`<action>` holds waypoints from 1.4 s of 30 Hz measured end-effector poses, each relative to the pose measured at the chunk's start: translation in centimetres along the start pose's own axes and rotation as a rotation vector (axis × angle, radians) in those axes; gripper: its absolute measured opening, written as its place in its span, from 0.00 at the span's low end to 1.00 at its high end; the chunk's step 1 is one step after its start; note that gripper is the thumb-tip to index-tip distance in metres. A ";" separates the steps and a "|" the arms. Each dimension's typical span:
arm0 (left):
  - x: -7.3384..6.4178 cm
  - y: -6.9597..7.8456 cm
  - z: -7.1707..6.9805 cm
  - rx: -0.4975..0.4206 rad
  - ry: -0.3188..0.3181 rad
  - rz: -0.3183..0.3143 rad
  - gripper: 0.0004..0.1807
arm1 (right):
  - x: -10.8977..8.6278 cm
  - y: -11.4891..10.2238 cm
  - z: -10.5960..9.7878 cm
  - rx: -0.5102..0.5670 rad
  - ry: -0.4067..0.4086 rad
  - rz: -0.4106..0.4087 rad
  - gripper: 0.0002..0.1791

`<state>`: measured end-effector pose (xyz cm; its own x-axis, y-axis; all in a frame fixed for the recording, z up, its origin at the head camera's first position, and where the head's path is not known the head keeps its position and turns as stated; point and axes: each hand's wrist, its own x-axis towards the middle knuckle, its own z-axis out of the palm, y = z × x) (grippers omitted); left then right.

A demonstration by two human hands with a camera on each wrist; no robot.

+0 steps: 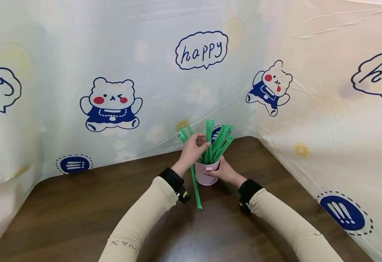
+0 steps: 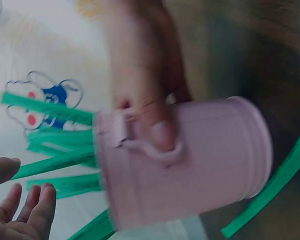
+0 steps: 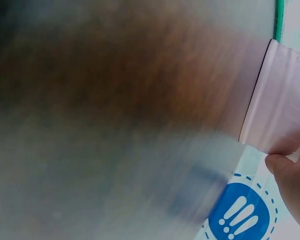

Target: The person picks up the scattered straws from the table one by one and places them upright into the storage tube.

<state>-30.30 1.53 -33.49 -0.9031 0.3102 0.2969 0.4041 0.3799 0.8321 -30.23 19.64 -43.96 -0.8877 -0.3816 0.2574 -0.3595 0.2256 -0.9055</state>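
A pink bucket (image 1: 207, 175) stands on the brown table, filled with long flat green strips (image 1: 222, 143) that poke out above its rim. My right hand (image 1: 227, 171) grips the bucket at its side; in the left wrist view its thumb (image 2: 160, 130) lies over the small pink handle (image 2: 160, 152). At the strips, my left hand (image 1: 193, 151) hovers just above the rim. Its thumb and fingers (image 2: 40, 202) are spread apart in the left wrist view, beside the strip tips. The right wrist view shows part of the bucket (image 3: 285, 100) and the right thumb.
One more green strip (image 1: 195, 191) extends below the left hand, in front of the bucket. Behind the table (image 1: 106, 196) hangs a pale cloth (image 1: 158, 91) printed with bears and words, its lower edge along the table's back. Another side of cloth stands at the right.
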 end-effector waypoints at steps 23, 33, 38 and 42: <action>-2.2 -8.9 -3.4 0.009 -0.370 -0.420 0.18 | -0.3 0.5 -0.3 -0.023 0.028 0.067 0.53; -0.9 -10.2 -1.6 -0.105 -0.218 -0.589 0.19 | 0.2 0.4 -0.2 -0.026 0.031 0.036 0.51; -0.7 -10.8 -1.2 -0.123 -0.166 -0.624 0.18 | 0.2 0.3 -0.1 -0.022 0.011 0.073 0.53; -0.3 -11.1 -0.8 -0.107 -0.121 -0.637 0.15 | 0.4 0.3 -0.1 -0.014 0.004 0.064 0.53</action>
<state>-34.64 -3.42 -42.43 -0.9356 0.1520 -0.3187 -0.2263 0.4346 0.8717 -30.76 19.67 -44.10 -0.9102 -0.3624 0.2005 -0.3060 0.2622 -0.9152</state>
